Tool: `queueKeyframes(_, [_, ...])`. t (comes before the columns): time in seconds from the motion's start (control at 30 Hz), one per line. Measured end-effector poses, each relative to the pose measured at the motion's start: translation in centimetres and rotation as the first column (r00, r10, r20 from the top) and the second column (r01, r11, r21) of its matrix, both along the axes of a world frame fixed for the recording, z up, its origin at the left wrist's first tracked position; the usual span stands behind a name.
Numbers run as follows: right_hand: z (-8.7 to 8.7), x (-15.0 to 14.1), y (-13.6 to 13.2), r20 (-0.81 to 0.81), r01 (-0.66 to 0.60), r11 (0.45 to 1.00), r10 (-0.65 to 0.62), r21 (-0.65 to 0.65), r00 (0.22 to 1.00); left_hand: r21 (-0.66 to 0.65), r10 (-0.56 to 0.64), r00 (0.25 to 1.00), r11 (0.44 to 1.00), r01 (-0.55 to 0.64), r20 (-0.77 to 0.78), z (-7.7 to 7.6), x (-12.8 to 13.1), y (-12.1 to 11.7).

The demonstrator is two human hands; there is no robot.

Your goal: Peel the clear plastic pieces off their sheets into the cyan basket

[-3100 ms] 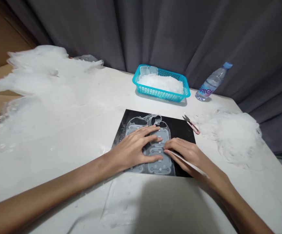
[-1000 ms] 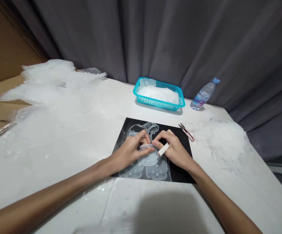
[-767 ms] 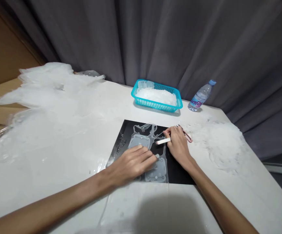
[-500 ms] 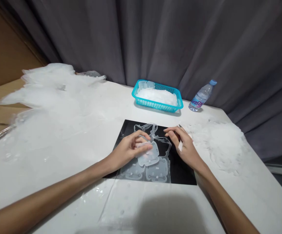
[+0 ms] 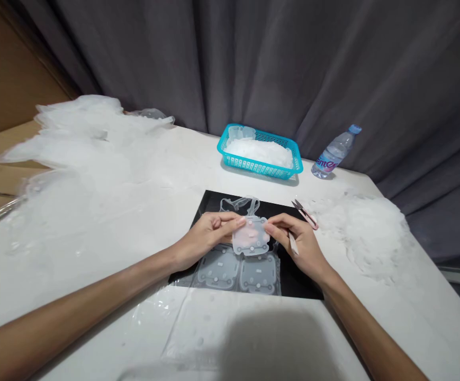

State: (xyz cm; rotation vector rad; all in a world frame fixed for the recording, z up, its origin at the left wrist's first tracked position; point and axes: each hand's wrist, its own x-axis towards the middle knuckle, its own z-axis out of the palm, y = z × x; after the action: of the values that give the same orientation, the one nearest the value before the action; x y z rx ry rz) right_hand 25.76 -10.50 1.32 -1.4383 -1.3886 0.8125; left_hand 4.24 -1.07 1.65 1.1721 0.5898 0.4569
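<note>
A small translucent, rounded-square silicone-like piece (image 5: 250, 244) is held up over a black mat (image 5: 301, 280). My left hand (image 5: 209, 233) pinches its left edge, with fingers showing blurred through it from behind. My right hand (image 5: 295, 235) grips the right edge between thumb and fingers. A slim white object (image 5: 293, 244) also pokes out from the right palm; its kind is not clear. Below, a clear sheet with similar square pieces (image 5: 258, 272) lies on the mat, and cut-out frame strips (image 5: 249, 203) lie behind. Thread snips (image 5: 306, 214) rest just beyond my right hand.
A turquoise basket (image 5: 230, 161) of white translucent pieces stands at the back, beside a water bottle (image 5: 335, 153). Piles of translucent scraps (image 5: 372, 227) lie at right and clear sheets (image 5: 82, 137) at left. A cardboard box (image 5: 7, 74) borders the left; a grey curtain (image 5: 253, 58) hangs behind.
My right hand has moved left and taken hold of the piece's right edge. The piece has risen and turned flatter toward me. The snips beside the right hand now show fully.
</note>
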Motion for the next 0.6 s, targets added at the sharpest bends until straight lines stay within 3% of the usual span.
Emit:
queueKeyframes(0.27, [-0.24, 0.37, -0.21, 0.027, -0.006, 0.999, 0.005, 0.032, 1.000, -0.086, -0.047, 0.994, 0.995, 0.056, 0.101, -0.24, -0.16, -0.19])
queueKeyframes(0.6, [-0.20, 0.32, -0.15, -0.089, -0.009, 1.000, 0.009, 0.007, 0.996, -0.280, -0.040, 0.989, 0.957, 0.079, 0.143, -0.03, -0.33, 0.24])
